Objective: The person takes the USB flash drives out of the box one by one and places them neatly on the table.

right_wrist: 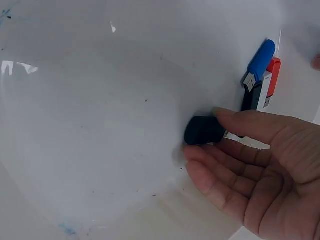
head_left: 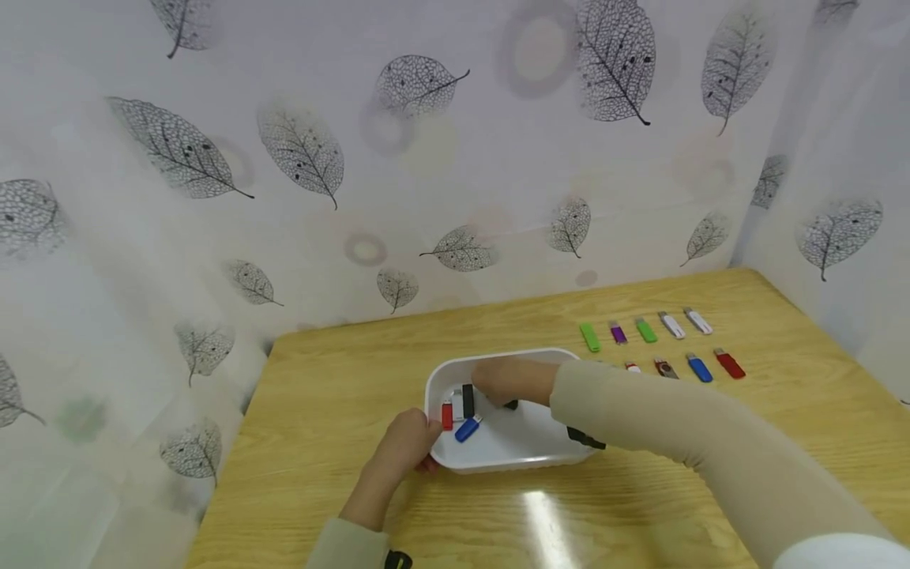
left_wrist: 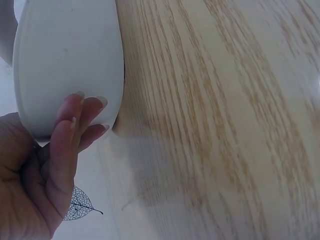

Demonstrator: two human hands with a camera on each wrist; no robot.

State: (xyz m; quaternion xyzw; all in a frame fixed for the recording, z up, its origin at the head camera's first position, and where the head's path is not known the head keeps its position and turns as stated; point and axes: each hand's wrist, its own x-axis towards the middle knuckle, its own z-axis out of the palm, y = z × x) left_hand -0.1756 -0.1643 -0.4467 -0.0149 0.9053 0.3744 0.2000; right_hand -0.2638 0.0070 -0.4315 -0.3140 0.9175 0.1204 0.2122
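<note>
A white plastic tray (head_left: 519,442) stands on the table. My left hand (head_left: 407,444) grips its left end, thumb at the rim and fingers against the outer wall (left_wrist: 75,55). Inside the tray, my right hand (right_wrist: 260,165) pinches a black USB stick (right_wrist: 205,131) between thumb and fingers, low over the tray floor. In the head view the right hand (head_left: 508,379) mostly covers that stick. Clustered at the tray's left end are a red USB stick (head_left: 447,416), a white one (head_left: 458,406), another black one (head_left: 468,400) and a blue one (head_left: 468,429).
On the wooden table (head_left: 341,371), right of the tray, USB sticks lie in two rows. The back row includes a green one (head_left: 589,337) and a purple one (head_left: 618,333); the front row, a blue one (head_left: 700,368) and a red one (head_left: 730,363). My right sleeve partly hides the front row.
</note>
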